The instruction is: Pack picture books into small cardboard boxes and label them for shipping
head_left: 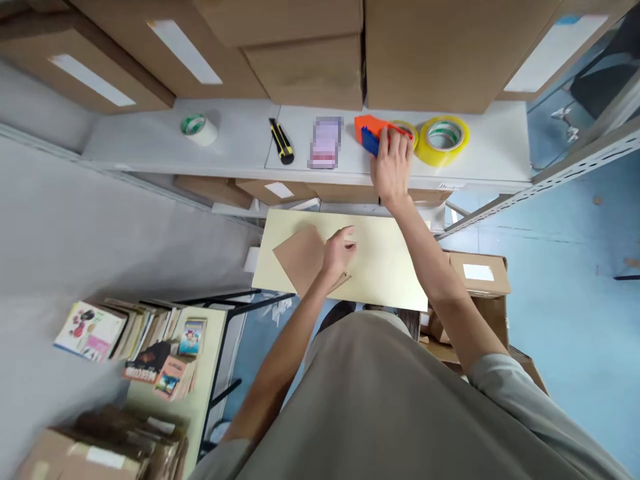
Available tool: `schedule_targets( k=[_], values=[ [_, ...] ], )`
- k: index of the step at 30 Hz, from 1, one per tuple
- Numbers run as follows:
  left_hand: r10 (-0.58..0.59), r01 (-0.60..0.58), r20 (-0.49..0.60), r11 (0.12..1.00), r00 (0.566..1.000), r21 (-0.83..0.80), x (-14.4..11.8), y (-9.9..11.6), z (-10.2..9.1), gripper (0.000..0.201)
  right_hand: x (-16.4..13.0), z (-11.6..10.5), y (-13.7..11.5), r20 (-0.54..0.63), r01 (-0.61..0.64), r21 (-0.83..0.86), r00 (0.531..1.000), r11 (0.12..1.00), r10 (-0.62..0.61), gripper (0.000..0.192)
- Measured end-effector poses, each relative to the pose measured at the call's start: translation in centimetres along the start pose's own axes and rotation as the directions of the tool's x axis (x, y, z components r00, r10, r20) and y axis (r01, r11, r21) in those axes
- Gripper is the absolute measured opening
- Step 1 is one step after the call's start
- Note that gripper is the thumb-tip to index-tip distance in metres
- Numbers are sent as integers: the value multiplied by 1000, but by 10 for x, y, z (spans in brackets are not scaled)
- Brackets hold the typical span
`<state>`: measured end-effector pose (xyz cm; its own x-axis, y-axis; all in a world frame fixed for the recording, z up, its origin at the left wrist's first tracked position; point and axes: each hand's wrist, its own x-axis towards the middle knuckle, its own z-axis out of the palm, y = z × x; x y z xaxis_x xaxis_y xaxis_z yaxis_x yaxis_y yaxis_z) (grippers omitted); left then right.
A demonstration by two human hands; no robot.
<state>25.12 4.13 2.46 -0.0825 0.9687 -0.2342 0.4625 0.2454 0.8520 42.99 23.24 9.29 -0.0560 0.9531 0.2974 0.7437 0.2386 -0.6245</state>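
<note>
From the head camera I see my right hand (393,163) grasping the orange tape dispenser (369,130) on the grey shelf (240,143), beside a yellow tape roll (443,139). My left hand (339,252) presses, fingers loosely curled, on a brown cardboard piece (300,257) lying on the pale desk (395,267).

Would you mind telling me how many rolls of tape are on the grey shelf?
3. A white roll with green core lies at the shelf's left, a yellow roll at its right, and one sits in the orange tape dispenser under the right hand. Boxes may hide others.
</note>
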Motion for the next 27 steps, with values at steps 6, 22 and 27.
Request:
schedule_targets(
  k=[6, 22, 27],
  values=[
    [-261, 275, -96, 944, 961, 181, -59, -101, -38, 38, -162, 54, 38, 153, -223, 276, 970, 935, 186, 72],
    [-283, 227, -1, 770, 959, 596, 133, -146, -120, 96, -304, 112, -32, 947, -715, 202, -31, -670, 319, 99],
    [-228, 182, 19, 822, 973, 540, 135, -140, -120, 96, -299, 106, -42, 907, -714, 309, 22, -629, 420, 104]
  ],
)
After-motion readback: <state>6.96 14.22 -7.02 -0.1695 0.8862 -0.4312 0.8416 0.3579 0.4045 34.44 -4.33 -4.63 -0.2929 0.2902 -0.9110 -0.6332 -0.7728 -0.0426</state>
